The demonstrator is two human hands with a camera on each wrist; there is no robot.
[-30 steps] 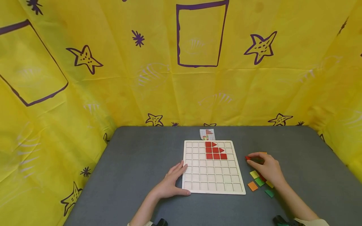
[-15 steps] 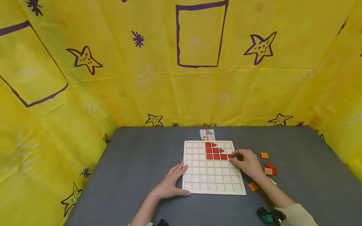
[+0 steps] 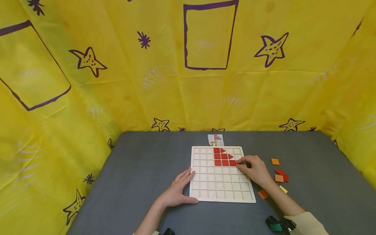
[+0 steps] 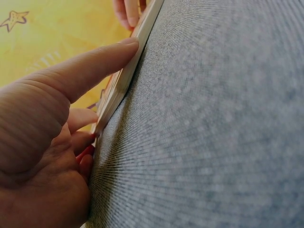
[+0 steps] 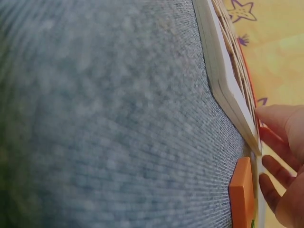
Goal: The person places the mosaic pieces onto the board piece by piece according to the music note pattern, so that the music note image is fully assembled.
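A white square grid board (image 3: 215,186) lies on the table with red tiles (image 3: 224,156) set in three of its upper rows. My left hand (image 3: 176,191) rests against the board's near left corner, fingers along the left edge and thumb on the front edge. At the right edge, my right hand (image 3: 255,169) has its thumb and forefinger together at the end of the third row. They pinch a small red tile there, mostly hidden by the fingertips. In the right wrist view, the right fingers (image 5: 280,114) touch the board's rim (image 5: 223,90).
Behind the board lies a small printed card (image 3: 215,140) showing a coloured grid pattern. Right of the board are loose tiles: an orange one (image 3: 275,161), red ones (image 3: 286,178), a peach one (image 3: 279,178), a yellow one (image 3: 283,189) and a nearer orange one (image 3: 263,194). Yellow cloth (image 3: 164,101) surrounds the table.
My right hand has moved left from the loose tiles to the third row's end with a red tile. Over the last half second it has barely shifted. The left hand stays put.
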